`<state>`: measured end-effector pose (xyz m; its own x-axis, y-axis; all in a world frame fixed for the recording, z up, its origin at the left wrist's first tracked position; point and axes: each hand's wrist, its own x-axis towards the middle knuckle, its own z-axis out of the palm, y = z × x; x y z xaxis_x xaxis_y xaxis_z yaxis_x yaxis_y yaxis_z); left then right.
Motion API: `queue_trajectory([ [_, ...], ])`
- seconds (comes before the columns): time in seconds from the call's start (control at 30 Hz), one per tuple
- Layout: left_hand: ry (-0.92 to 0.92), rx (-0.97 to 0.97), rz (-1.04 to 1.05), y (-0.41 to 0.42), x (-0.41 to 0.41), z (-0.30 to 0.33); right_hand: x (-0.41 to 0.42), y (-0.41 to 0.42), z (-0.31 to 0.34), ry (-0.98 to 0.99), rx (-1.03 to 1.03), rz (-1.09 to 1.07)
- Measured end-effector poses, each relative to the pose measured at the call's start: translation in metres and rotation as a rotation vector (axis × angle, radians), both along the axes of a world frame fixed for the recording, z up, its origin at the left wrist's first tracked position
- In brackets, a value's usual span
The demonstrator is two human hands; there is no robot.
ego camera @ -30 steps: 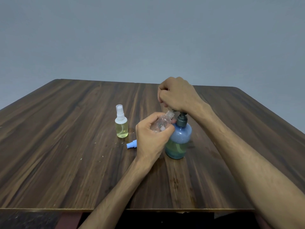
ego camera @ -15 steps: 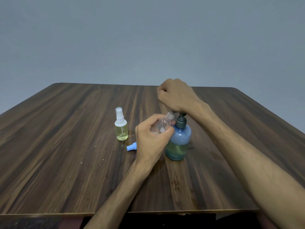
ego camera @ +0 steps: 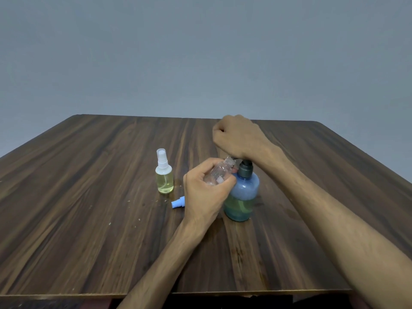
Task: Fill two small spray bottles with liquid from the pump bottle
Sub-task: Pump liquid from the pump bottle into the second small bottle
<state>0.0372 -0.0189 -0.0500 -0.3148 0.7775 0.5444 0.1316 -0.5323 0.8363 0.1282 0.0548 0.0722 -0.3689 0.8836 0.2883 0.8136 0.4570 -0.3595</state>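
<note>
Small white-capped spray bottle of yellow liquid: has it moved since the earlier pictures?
No. The white-capped spray bottle keeps the same gap left of the blue plastic pump bottle; only the camera tilted.

Dark brown wood-grain laminate desk, rounded far corners, streaks running away from camera, near edge showing thin lighter strip. Small pale crumbs scattered on desk surface left of centre. Plain grey-blue wall behind, filling upper half of view. Dark reddish floor visible in shadow below desk's near edge, detail unclear.
</note>
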Motion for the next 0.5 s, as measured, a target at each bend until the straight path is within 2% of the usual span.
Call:
queue_trajectory([
  [0.07, 0.002, 0.003, -0.005, -0.001, 0.0005, 0.0011, 0.0007, -0.0018, 0.002, 0.053, 0.099, -0.014],
  [0.2, -0.008, -0.008, 0.009, -0.0002, 0.0017, 0.0016, -0.0014, -0.0011, -0.0015, -0.052, -0.125, -0.014],
  [0.23, -0.009, -0.011, 0.011, -0.0004, 0.0014, 0.0008, -0.0012, -0.0013, -0.0009, -0.045, -0.114, -0.011],
  [0.33, -0.004, -0.007, 0.007, -0.0016, 0.0007, 0.0013, -0.0006, -0.0042, 0.0044, 0.025, 0.101, -0.025],
  [0.37, 0.001, -0.01, 0.006, -0.0007, 0.0012, 0.0015, -0.0005, -0.0041, 0.0043, 0.013, 0.101, -0.03],
  [0.43, 0.019, -0.012, 0.01, 0.0, 0.0017, 0.0011, -0.0011, -0.0031, -0.0007, -0.038, -0.013, -0.022],
  [0.5, 0.008, -0.015, 0.011, 0.0001, 0.0006, 0.0008, -0.0008, -0.0027, -0.002, -0.044, -0.042, -0.035],
])
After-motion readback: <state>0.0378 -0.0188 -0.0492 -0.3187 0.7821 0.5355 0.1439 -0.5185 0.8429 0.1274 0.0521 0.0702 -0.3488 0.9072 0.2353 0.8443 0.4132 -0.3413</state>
